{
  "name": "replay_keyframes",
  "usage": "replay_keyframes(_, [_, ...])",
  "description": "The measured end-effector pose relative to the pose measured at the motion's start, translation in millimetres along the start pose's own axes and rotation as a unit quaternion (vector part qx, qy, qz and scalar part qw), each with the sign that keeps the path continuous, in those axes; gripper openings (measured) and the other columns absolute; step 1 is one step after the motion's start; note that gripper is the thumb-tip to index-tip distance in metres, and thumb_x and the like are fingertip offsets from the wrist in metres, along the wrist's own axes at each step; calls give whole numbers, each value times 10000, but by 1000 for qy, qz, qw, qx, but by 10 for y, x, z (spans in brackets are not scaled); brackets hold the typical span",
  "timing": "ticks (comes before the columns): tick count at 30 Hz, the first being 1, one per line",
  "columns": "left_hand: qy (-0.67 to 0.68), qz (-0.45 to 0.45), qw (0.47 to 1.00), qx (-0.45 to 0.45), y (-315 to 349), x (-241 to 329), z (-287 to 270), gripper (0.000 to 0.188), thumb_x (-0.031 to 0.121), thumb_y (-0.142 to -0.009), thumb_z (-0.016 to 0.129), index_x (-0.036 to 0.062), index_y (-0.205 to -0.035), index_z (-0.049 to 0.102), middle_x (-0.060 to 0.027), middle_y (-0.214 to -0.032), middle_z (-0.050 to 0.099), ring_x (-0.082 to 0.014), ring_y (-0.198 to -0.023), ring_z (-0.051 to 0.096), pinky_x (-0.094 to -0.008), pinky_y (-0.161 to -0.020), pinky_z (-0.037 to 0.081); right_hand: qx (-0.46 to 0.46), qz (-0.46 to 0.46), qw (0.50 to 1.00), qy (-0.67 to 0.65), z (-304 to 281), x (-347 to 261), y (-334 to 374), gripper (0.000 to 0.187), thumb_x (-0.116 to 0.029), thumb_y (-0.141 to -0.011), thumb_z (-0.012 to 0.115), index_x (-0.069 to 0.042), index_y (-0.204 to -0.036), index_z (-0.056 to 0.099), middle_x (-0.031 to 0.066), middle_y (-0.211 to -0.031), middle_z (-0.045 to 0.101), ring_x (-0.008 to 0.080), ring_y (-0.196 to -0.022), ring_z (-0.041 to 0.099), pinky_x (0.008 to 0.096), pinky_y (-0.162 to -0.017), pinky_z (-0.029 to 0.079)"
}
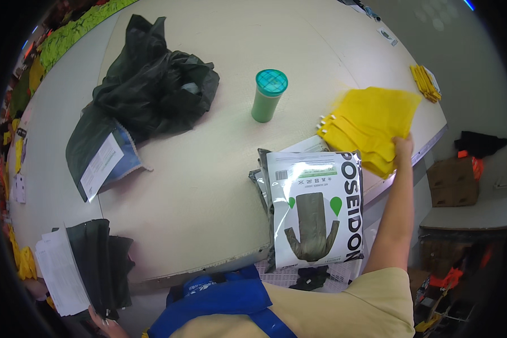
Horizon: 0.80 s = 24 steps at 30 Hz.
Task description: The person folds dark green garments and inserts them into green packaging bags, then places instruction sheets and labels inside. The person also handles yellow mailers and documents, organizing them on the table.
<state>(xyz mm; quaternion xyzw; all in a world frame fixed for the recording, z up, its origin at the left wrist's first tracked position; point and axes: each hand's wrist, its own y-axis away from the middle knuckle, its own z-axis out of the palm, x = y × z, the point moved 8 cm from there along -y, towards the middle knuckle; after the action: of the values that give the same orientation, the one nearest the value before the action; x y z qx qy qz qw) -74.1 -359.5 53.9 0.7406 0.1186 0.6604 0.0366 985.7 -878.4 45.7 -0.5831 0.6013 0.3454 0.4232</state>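
Observation:
At the right edge of the table, my right hand (403, 147) is closed on the edge of a yellow cloth piece (380, 110), one of several folded and layered together. Small white tips line their left side, and the far edge is smeared by motion. At the lower left, my left hand (106, 325) grips the bottom of a stack of dark cloth pieces (93, 262) with white papers (62, 276) along its left side; most of its fingers are hidden. In front of me lie plastic-wrapped garment packs (315, 208), the top one printed with a picture of a jacket.
A green tumbler (265, 98) with a teal lid stands mid-table (208, 186). Crumpled dark cloth (152, 93) lies at the far left, with a blue-lined flap and paper label. More yellow pieces (425, 83) sit at the far right edge. A cardboard box (455, 181) stands beyond the table.

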Motion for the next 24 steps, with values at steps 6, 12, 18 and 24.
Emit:
replay_keyframes(6, [246, -99, 964, -18, -113, -175, -95, 361, 196, -901, 482, -89, -1107, 562, -208, -1066, 625, -301, -932, 633, -417, -844, 532, 92, -321, 888, 316, -75, -2744, 1303, 453, -95, -778, 552, -62, -1228, 514, 237, -1133, 589, 410, -1051, 559, 408, -913, 436])
replay_keyframes(12, [249, -3, 967, 41, -661, -573, -989, 226, 127, -858, 543, -62, -948, 627, -170, -957, 659, -265, -861, 647, -366, -832, 523, -63, -301, 951, -13, -608, -4004, 2632, 452, -95, -847, 598, 29, -1272, 509, 144, -1185, 579, 234, -1050, 568, 311, -933, 443])
replay_keyframes(18, [386, -36, 922, 19, -600, -421, -1777, 395, 147, -819, 551, -81, -1141, 551, -181, -1080, 628, -274, -986, 620, -339, -902, 489, -222, -322, 902, -184, 1058, -5047, 4556, 438, -85, -834, 603, 11, -1255, 529, 142, -1182, 583, 222, -1036, 585, 298, -904, 469])
replay_keyframes(24, [407, -43, 903, 131, -351, -609, -2830, 402, 169, -833, 542, -90, -1141, 545, -189, -1075, 630, -286, -989, 618, -346, -919, 476, -509, -207, 792, -265, 3782, -5432, 6933, 421, -67, -818, 610, 9, -1225, 540, 130, -1142, 602, 214, -972, 620, 299, -849, 510])
